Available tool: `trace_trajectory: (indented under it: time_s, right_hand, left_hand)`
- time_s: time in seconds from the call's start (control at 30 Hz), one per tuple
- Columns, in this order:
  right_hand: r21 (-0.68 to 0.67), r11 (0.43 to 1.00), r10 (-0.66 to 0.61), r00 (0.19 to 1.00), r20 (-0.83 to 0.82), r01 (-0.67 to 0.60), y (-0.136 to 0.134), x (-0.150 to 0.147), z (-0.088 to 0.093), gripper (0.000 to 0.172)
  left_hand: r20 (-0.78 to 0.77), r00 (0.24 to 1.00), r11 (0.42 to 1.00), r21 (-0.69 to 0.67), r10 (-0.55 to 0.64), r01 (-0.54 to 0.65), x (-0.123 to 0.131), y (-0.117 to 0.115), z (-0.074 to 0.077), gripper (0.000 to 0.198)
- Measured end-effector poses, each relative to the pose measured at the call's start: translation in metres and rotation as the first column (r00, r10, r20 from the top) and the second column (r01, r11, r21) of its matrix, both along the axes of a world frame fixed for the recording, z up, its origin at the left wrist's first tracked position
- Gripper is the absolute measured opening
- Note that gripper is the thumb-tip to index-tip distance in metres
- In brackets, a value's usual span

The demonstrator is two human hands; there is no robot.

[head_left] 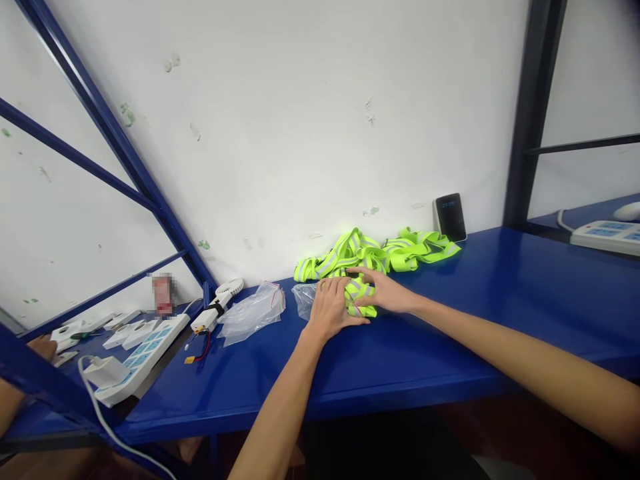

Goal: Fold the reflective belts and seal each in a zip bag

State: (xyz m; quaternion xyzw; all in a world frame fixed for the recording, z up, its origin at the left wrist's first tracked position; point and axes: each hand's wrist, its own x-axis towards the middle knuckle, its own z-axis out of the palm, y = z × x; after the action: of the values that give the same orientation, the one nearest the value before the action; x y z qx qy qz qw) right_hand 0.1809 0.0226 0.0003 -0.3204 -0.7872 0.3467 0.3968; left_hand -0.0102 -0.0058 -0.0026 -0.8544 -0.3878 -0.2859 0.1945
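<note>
A small bundle of neon-yellow reflective straps (pixel 361 297) with grey stripes lies on the blue table between my hands. My left hand (pixel 330 308) is over a clear plastic bag (pixel 303 300), its fingers curled down on it and its thumb reaching along the near side of the bundle. From the right, my right hand (pixel 387 291) grips the bundle, index finger on the far side and thumb on the near side. Whether part of the bundle is inside the bag is hidden by my left hand. Behind them lie more loose neon-yellow reflective straps (pixel 350 250) against the wall.
Flat clear zip bags (pixel 255 312) lie to the left, beside a white handheld fan (pixel 213 313) with wires. A dark-screened clock device (pixel 450 217) leans at the wall. Further left are a power strip (pixel 150 353), a blue frame post (pixel 145 180) and another person's arm (pixel 13 400).
</note>
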Motion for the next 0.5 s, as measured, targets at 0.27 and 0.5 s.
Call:
trace_trajectory:
  time_s: [0.27,0.5]
  right_hand:
    - [-0.046,0.976,0.214,0.975,0.055,-0.212,0.012,0.009,0.009,0.061]
    - [-0.121,0.975,0.183,0.982,-0.051,-0.188,-0.002,-0.011,-0.004,0.038]
  left_hand:
    - [0.075,0.990,0.989,0.093,-0.121,0.114,0.010,-0.011,0.004,0.081]
    - [0.095,0.989,0.985,0.135,-0.118,0.104,0.021,-0.014,0.002,0.071]
